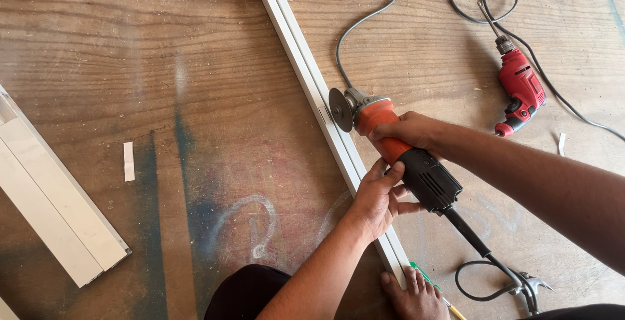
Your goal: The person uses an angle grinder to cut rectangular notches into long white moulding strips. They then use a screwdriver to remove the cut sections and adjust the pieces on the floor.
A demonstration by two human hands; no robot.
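Right hand [407, 131] fingers around orange angle grinder [390, 141]; left hand [377, 199] fingers flat on white strip [306, 72].

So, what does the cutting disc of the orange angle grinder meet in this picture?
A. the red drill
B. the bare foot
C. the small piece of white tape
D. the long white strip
D: the disc of the angle grinder sits against the long white strip, while the red drill lies apart on the plywood. The right hand grips the orange body; the left hand rests by the strip.
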